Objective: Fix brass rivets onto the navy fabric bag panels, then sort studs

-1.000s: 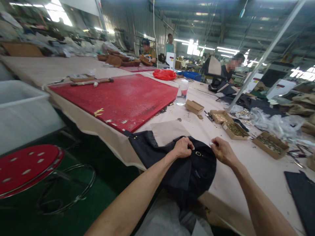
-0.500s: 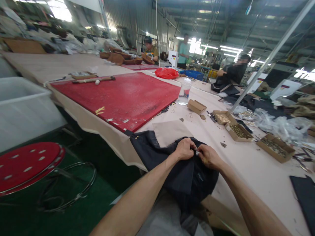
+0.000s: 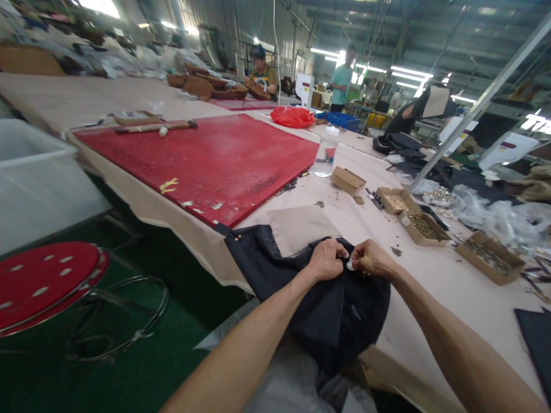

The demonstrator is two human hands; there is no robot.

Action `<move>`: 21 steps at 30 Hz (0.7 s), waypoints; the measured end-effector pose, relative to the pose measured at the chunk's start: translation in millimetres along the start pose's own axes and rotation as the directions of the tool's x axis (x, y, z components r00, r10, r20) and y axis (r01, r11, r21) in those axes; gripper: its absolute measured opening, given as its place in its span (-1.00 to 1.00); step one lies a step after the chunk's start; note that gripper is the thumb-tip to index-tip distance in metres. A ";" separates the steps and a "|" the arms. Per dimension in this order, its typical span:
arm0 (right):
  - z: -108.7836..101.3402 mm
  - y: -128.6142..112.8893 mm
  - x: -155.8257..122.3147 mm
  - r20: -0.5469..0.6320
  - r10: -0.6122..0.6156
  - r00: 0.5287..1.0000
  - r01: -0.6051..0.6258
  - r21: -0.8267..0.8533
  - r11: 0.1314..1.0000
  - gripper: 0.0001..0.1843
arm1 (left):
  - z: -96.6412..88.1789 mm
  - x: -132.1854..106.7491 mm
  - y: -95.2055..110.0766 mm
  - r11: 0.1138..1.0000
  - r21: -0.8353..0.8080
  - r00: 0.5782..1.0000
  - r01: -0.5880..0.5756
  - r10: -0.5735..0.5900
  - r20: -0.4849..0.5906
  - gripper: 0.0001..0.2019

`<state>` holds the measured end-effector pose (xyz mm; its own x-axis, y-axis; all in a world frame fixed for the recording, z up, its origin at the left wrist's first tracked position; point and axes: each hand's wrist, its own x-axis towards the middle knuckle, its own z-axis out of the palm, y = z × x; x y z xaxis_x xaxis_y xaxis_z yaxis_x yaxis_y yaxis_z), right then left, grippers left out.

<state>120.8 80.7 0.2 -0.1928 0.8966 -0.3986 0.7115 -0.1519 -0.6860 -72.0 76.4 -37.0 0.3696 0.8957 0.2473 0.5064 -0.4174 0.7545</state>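
Observation:
Black fabric (image 3: 321,312) lies over the table's front edge and hangs down towards my lap. A beige cloth panel (image 3: 301,230) rests against its far side. My left hand (image 3: 329,259) is closed in a pinch on the top edge of the black fabric. Just to its right, my right hand (image 3: 369,258) is also closed, thumb and fingertips pressed together at the same edge. A small white bit (image 3: 350,265) shows at the right fingertips; whether it is held or wrapped on a finger, I cannot tell. Two small brass-coloured dots mark the fabric's left corner.
A red board (image 3: 224,163) with a hammer (image 3: 157,127) covers the table's left part. Beyond my hands stand a clear bottle (image 3: 323,158) and cardboard boxes of small metal parts (image 3: 424,228). A red stool (image 3: 47,281) and white bin (image 3: 38,183) are at left. Several people work farther back.
My right hand has drawn slightly to the right, widening the gap between the hands. The left hand keeps its pinch. In the background, a person has lifted a dark piece with a beige panel.

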 end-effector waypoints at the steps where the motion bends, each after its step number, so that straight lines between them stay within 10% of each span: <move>1: -1.9 -1.1 2.8 0.024 0.021 0.999 -0.021 0.010 1.000 -0.89 | 0.2 0.5 -0.7 1.000 -0.011 1.000 0.005 -0.005 -0.008 -0.61; 21: -22.2 -8.9 67.5 0.176 0.179 0.968 -0.117 -0.314 0.942 -0.72 | 0.2 15.8 -2.8 0.995 -0.100 0.998 0.005 -0.012 -0.062 -0.67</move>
<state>116.4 151.8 -7.0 -0.1782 0.7679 -0.6153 0.9053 -0.1170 -0.4083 -67.4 91.7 -35.3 0.3149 0.9082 0.2757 0.4279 -0.3951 0.8129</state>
